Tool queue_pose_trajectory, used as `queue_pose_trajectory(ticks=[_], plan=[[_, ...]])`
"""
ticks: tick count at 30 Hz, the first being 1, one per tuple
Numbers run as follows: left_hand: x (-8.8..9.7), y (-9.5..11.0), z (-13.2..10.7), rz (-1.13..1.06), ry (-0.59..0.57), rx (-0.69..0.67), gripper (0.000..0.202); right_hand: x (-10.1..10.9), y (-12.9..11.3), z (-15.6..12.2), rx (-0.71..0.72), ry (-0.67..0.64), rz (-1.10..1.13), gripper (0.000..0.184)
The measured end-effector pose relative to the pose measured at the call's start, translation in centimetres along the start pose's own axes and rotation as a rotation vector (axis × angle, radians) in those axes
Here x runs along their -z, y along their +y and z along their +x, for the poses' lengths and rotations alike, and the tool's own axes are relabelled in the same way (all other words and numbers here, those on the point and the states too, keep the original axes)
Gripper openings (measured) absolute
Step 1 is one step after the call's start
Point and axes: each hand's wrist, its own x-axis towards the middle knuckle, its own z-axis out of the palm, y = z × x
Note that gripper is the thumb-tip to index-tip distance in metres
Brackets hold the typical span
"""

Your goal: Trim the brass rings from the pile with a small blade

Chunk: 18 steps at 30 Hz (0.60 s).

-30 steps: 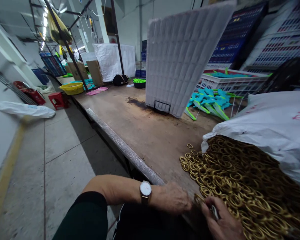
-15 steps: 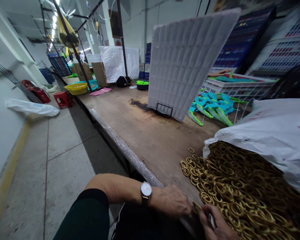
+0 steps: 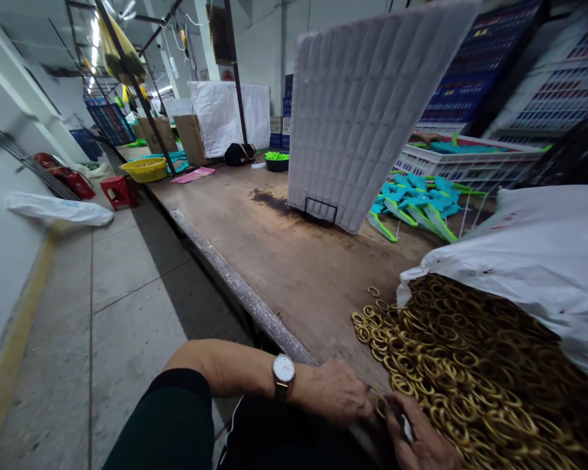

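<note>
A large heap of gold-coloured metal rings spills from a white sack onto the wooden bench. My left hand, with a wristwatch on its wrist, rests at the bench's front edge with its fingers curled at the near end of the heap. My right hand sits just right of it, fingers pinched on a small pale part among the rings. The two hands nearly touch, and several rings lie between them.
A tall white ribbed panel stands on the bench behind a black wire holder. Teal and green plastic pieces lie to its right by white crates. Farther off are a yellow basin, a red stool and floor to the left.
The view has shifted slightly. My right hand has slid down and a little left toward the frame's bottom edge. My left hand has stayed at the bench edge.
</note>
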Motion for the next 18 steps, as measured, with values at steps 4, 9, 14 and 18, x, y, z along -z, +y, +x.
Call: queue_pose_trajectory(ticks=[4,9,14,18], plan=[[-0.2,0.0,-0.1,0.019,0.039,-0.002,0.008,0.6,-0.4,0.3,-0.017,-0.048,-0.017,0.025],[-0.8,0.0,-0.2,0.053,0.106,-0.027,0.008,1.0,-0.3,0.6,0.011,-0.105,-0.026,0.025],[-1.3,0.0,-0.2,0.05,0.112,-0.023,0.006,0.8,-0.6,0.5,-0.024,-0.082,-0.006,0.024],[-1.7,-0.1,-0.1,0.028,0.114,-0.02,0.006,0.6,-0.2,0.3,-0.029,-0.084,0.035,0.022]])
